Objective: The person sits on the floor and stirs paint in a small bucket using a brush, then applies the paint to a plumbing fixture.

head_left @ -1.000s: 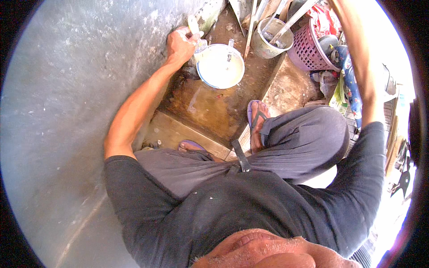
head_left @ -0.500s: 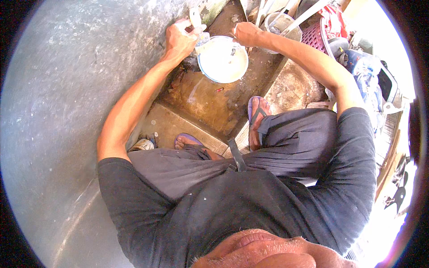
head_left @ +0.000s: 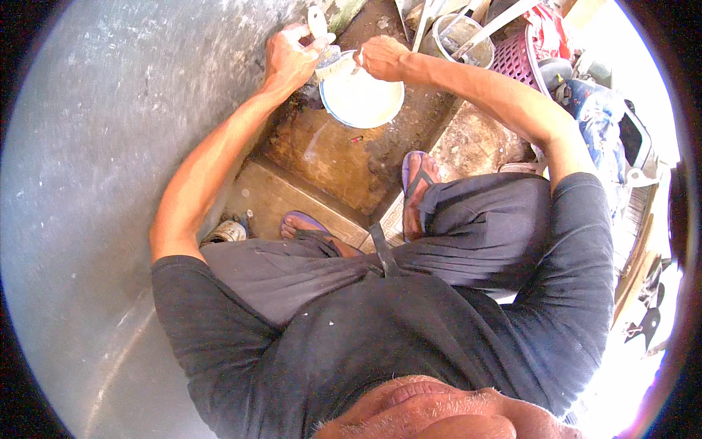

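Note:
My left hand (head_left: 287, 61) grips a paintbrush (head_left: 317, 23) with a pale handle pointing up and away. The brush's bristle end lies over the far left rim of a bucket of white paint (head_left: 363, 100), which has a blue edge. Beside the bristles, at the bucket's far edge, my right hand (head_left: 382, 57) is closed with its fingers bent in. What its fingertips hold, if anything, is too small to make out.
A grey wall (head_left: 110, 146) rises close on my left. To the right stand a grey pail (head_left: 479, 53) with long tools, a pink basket (head_left: 514, 58) and a heap of household things. A small tin (head_left: 228, 232) sits by the wall near my feet.
My right hand has moved left, from beside the bucket to the brush's bristle end. My left hand and the brush have shifted slightly away.

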A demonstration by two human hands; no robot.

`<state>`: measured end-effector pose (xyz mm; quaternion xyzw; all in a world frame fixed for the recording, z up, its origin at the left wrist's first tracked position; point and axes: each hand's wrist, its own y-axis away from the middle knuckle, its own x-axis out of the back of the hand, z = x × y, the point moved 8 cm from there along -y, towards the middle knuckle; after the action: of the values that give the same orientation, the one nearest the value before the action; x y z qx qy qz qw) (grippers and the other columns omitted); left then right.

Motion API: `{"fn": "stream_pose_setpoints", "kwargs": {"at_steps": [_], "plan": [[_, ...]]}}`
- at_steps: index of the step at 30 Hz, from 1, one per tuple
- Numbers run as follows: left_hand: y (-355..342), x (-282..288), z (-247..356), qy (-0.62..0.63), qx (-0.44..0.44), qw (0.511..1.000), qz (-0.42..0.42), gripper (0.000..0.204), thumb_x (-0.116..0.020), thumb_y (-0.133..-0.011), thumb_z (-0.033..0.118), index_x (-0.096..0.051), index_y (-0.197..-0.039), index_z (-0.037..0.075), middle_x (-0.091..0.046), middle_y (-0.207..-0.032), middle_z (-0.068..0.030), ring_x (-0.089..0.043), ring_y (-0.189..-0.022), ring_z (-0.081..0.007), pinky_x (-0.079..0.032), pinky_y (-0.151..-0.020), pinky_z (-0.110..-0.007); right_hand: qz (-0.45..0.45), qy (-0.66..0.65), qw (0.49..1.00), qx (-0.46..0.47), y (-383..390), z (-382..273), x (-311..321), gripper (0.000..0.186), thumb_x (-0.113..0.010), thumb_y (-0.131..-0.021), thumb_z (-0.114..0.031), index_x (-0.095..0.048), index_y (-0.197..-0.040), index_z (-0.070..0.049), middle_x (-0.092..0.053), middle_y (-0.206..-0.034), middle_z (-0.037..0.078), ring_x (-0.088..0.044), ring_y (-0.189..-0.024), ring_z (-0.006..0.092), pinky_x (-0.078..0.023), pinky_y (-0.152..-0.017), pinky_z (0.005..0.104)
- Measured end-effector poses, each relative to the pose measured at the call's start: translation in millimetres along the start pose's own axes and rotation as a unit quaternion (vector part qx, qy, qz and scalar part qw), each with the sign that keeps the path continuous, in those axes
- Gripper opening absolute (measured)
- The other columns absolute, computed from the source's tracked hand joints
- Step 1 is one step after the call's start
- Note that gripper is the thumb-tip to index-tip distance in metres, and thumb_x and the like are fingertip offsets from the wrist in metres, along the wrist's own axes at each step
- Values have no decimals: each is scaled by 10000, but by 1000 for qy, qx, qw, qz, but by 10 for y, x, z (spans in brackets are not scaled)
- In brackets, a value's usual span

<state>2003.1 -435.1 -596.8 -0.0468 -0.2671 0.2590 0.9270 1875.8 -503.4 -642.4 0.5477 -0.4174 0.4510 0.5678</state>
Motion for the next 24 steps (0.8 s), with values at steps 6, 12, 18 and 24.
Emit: {"fn": "stream_pose_setpoints", "kwargs": {"at_steps": [6, 12, 18, 24], "plan": [[27, 45, 3, 0, 16, 1000, 1, 325, -746, -755, 320, -725, -902, 31, -673, -830, -123, -642, -704, -252, -489, -657, -371, -89, -15, 996, -12, 245, 40, -91, 280, -506, -890, -198, -659, -779, 8, -662, -728, 177, -664, -722, 350, -535, -636, 448], [36, 76, 112, -26, -27, 999, 7, 317, -752, -751, 317, -727, -890, 33, -677, -833, -116, -653, -696, -249, -496, -652, -362, -90, -56, 992, 62, 323, -349, -138, 153, -592, -727, -111, -637, -819, 2, -637, -677, 196, -657, -677, 357, -532, -602, 445], [51, 68, -18, -8, 10, 1000, 8, 310, -754, -754, 320, -730, -914, 55, -697, -876, -117, -667, -704, -233, -509, -663, -347, 38, -38, 998, 25, 30, -236, -100, 148, -574, -750, -95, -624, -855, -4, -630, -661, 169, -645, -636, 344, -517, -559, 430], [37, 53, 40, -44, 28, 999, -13, 239, -728, -791, 205, -731, -985, 65, -714, -953, -99, -677, -853, -194, -509, -773, -306, -71, 74, 994, 45, 252, -88, -136, 177, -555, -813, -153, -638, -872, -8, -654, -687, 149, -669, -682, 333, -542, -605, 425]]}}
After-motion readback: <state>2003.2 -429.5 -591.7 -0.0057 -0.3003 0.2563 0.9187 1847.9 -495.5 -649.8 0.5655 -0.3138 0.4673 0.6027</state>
